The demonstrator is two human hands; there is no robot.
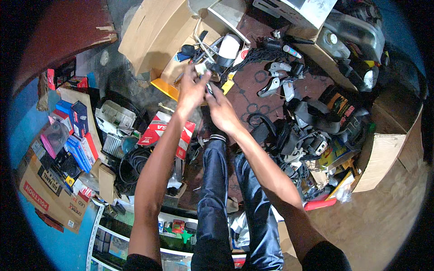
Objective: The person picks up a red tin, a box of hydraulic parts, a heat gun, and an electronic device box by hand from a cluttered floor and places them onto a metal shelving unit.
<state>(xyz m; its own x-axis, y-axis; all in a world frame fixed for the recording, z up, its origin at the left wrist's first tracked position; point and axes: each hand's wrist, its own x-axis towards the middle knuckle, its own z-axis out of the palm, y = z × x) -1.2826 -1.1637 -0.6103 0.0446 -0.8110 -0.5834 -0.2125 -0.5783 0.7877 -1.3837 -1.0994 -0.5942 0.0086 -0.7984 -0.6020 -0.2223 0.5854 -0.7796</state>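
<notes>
My left hand point(190, 88) is raised near the front of an opened cardboard box point(149, 37), its fingers closed on a small pale object point(200, 69) that is blurred. Just right of it and lower, my right hand point(220, 110) grips a slim dark object point(209, 88), too blurred to name. The two hands nearly touch. Beyond them, a white and black cylindrical container point(229, 50), some tubing and dark parts lie in and beside the box.
Metal and plastic parts point(278, 79) lie on the dark red patterned floor covering. A heap of cables and black parts point(305, 145) spreads at right beside an open carton point(386, 159). At left are a red and white box point(156, 128), coiled cable point(134, 166) and small boxes point(79, 118).
</notes>
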